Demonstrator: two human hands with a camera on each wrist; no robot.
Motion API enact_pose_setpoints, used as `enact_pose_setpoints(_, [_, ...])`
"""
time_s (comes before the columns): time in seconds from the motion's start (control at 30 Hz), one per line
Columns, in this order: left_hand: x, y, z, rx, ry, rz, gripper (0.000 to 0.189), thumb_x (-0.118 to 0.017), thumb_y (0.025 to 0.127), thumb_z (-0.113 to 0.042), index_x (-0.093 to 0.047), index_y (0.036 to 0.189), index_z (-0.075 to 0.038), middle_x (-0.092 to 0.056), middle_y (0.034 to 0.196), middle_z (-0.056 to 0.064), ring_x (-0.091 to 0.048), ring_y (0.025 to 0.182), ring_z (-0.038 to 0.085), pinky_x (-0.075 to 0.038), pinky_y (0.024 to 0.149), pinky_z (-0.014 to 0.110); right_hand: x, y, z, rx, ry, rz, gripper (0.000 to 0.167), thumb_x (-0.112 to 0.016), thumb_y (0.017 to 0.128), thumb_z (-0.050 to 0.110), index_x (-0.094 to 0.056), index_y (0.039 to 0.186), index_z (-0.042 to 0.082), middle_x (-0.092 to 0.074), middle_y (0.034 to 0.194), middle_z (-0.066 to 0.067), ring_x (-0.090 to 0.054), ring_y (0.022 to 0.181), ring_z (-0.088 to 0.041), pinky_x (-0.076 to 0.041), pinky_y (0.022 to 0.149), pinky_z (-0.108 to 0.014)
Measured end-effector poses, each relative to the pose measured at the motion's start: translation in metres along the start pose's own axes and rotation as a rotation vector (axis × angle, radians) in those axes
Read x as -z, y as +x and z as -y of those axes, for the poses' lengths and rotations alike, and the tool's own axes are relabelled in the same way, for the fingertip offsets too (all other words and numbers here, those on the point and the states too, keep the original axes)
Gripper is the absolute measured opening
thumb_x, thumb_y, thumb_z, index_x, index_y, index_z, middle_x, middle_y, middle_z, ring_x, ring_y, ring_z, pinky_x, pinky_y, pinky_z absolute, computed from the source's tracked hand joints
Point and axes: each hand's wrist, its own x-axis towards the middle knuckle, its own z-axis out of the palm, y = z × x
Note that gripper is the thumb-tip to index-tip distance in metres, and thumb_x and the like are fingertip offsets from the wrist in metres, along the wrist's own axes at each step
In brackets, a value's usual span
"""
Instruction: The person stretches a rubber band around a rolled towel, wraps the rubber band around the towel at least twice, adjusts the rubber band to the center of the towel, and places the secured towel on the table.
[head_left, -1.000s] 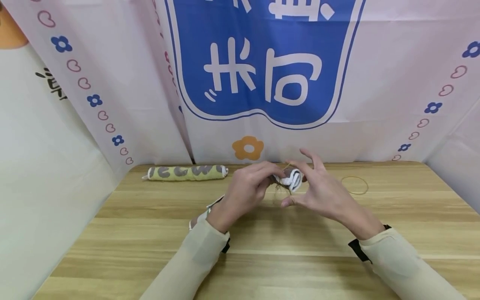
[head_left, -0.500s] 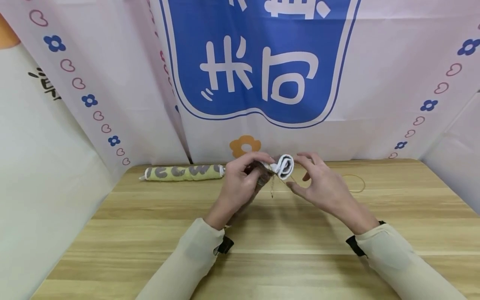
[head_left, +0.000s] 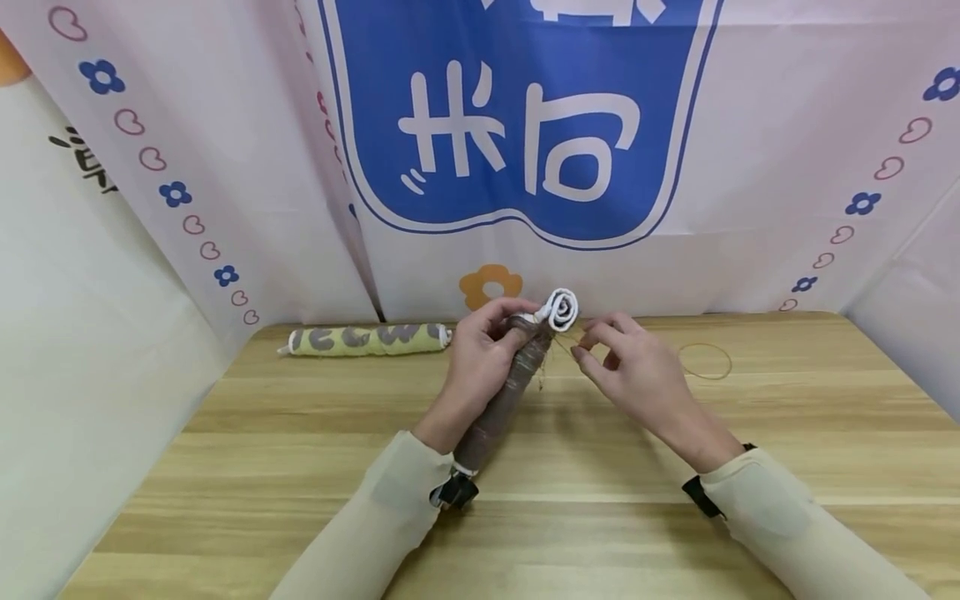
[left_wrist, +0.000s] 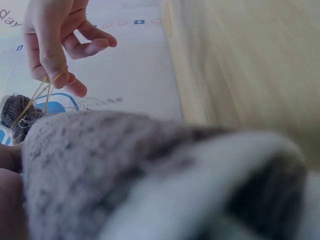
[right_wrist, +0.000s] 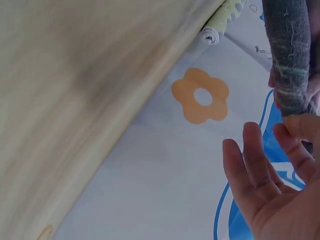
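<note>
A brown-grey rolled towel [head_left: 498, 408] slants above the table, its white spiral end tipped up toward the back. My left hand [head_left: 480, 358] grips it just below that end, thumb on the near side. A thin yellow rubber band [head_left: 567, 340] loops round the roll near the end. My right hand [head_left: 645, 367] pinches the band and draws it out to the right. In the left wrist view, the stretched band [left_wrist: 36, 100] runs from the right hand's fingertips to the roll's narrowed end. The right wrist view shows the roll [right_wrist: 287, 55] beside the right hand [right_wrist: 280, 200], whose other fingers are spread.
A yellow-green rolled towel [head_left: 367, 340] with grey lettering lies along the table's back edge at the left. Another yellow rubber band [head_left: 705, 361] lies flat at the right. A printed cloth backdrop [head_left: 600, 283] stands right behind the wooden table [head_left: 600, 542].
The right hand's fingers, spread round the white end with the band, have come off it to a pinch at its right. The roll has tilted, bringing its length into view beside the left forearm.
</note>
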Motion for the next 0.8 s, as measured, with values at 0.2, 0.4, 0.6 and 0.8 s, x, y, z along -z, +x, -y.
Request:
enact_pose_setpoints(0.2, [-0.005,-0.002,0.005,0.026,0.025,-0.007,0.024,-0.072,0.094,0.007,-0.079,0.112,-0.008,-0.076,0.109,0.002,-0.065,0.087,0.015,-0.052,0.075,0.027,-0.005,-0.003,0.006,-0.042,0.072,0.021,0.008,-0.077,0.095,0.007,-0.073,0.089,0.009,-0.069,0.097,-0.004,-0.056,0.062,-0.010,-0.051,0.055,-0.028])
enact_pose_setpoints(0.4, [-0.012,-0.006,0.007,0.079,0.002,0.008,0.026,-0.072,0.095,0.006,-0.077,0.118,-0.006,-0.076,0.113,0.006,-0.071,0.097,0.017,-0.056,0.081,0.028,-0.004,-0.002,0.010,-0.166,0.158,0.121,0.010,-0.071,0.104,0.018,-0.076,0.101,0.010,-0.070,0.106,-0.003,-0.057,0.063,-0.011,-0.051,0.058,-0.030])
enact_pose_setpoints(0.6, [-0.011,-0.005,0.006,0.094,-0.001,-0.005,0.028,-0.070,0.096,0.007,-0.074,0.121,-0.004,-0.075,0.115,0.008,-0.072,0.102,0.019,-0.057,0.083,0.029,-0.001,-0.001,0.010,-0.191,0.220,0.170,0.011,-0.070,0.105,0.014,-0.077,0.112,0.009,-0.069,0.116,-0.006,-0.060,0.066,-0.013,-0.052,0.058,-0.030])
enact_pose_setpoints(0.8, [-0.010,-0.003,0.006,0.122,0.005,-0.026,0.027,-0.071,0.097,0.005,-0.073,0.122,-0.004,-0.076,0.117,0.008,-0.071,0.106,0.019,-0.057,0.088,0.033,-0.001,-0.002,0.009,-0.089,0.274,0.101,0.005,-0.075,0.099,0.006,-0.077,0.104,0.008,-0.066,0.122,-0.010,-0.061,0.074,-0.012,-0.057,0.063,-0.027])
